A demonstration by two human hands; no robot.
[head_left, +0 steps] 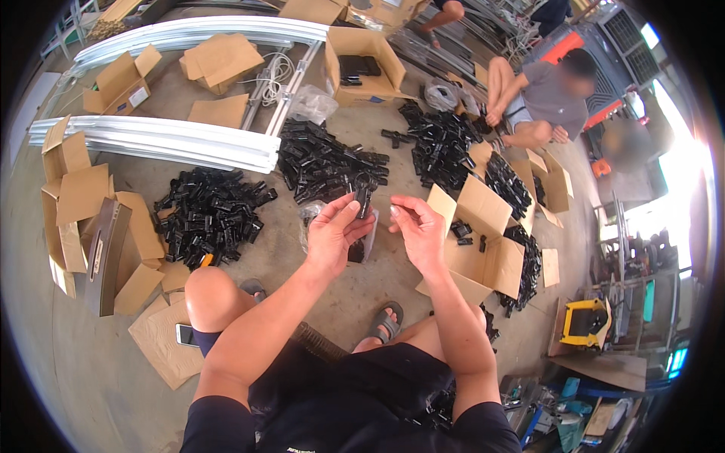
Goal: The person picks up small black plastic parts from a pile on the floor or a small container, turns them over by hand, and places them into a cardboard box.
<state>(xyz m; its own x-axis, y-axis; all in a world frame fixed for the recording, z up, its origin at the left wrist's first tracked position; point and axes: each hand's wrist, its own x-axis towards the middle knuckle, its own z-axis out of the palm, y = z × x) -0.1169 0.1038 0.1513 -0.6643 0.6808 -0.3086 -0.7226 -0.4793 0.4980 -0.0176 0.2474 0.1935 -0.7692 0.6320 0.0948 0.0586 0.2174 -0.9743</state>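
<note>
In front of me my left hand grips a small black plastic fitting between thumb and fingers. Just right of it is my right hand, raised apart from the fitting. Its thumb and forefinger come together; whatever is between them is too small to make out. Beyond my hands lies a heap of black fittings, and another pile of black fittings is to the left. An open cardboard box beside my right hand has a few black pieces inside. A small container below my hands is partly hidden.
A co-worker sits at the far right by more black fittings. White metal rails lie at the far left, near open cartons. A phone rests on cardboard by my knee. Shelving stands at the right.
</note>
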